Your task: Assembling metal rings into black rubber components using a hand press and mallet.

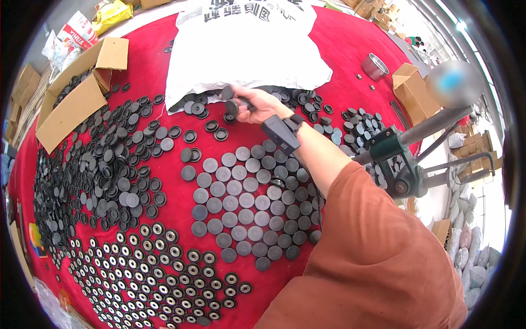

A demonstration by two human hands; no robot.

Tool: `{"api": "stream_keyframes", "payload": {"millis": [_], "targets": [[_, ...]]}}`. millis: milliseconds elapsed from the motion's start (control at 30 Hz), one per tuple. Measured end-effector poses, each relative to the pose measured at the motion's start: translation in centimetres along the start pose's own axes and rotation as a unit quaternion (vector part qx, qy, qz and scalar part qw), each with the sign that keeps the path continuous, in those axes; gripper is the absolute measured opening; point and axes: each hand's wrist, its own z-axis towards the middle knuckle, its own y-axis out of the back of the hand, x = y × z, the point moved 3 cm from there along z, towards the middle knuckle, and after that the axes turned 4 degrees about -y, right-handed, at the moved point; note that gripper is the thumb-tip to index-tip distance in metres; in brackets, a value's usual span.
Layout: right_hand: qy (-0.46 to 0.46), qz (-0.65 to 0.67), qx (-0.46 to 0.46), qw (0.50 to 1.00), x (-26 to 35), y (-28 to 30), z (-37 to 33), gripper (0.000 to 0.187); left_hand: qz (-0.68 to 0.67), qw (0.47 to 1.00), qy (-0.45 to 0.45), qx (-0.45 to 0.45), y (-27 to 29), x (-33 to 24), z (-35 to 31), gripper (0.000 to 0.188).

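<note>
My right hand [256, 105] reaches out to the mouth of a white woven sack [246, 52] at the far side of the table. Its fingers are closed round a few black round caps [232, 107]. Black caps spill from under the sack's near edge around the hand. Below the forearm, grey-black discs [246, 200] lie flat in close rows on the red cloth [181, 219]. One small black piece [278, 181] stands on top of them. A dark device [280, 134] is strapped to my right wrist. My left hand is not in view.
Loose black caps [109, 175] are heaped at the left, beside an open cardboard box [71, 112]. Ringed parts with metal centres [148, 274] stand in rows at the near left. At the right are a dark green metal press [400, 164], a metal cup [375, 67] and another carton [413, 93].
</note>
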Motion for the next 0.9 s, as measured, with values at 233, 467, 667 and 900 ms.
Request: {"api": "stream_keyframes", "payload": {"millis": [233, 467, 667, 900], "targets": [[0.012, 0.166, 0.025, 0.986, 0.1, -4.9, 0.3, 0.028, 0.013, 1.0, 0.001, -0.01, -0.6, 0.1, -0.2, 0.044], [0.241, -0.7, -0.185, 0.646, 0.0, -7.6, 4.6, 0.03, 0.007, 1.0, -0.011, -0.01, -0.6, 0.4, -0.3, 0.044], [0.273, -0.691, -0.213, 0.634, -0.1, -8.2, 2.9, 0.032, -0.002, 1.0, -0.008, -0.011, -0.2, -0.3, 0.0, 0.045], [-0.014, 0.06, 0.038, 0.997, 0.4, -6.0, -3.2, 0.031, -0.009, 1.0, -0.006, -0.002, -0.5, 0.1, 0.0, 0.045]]}}
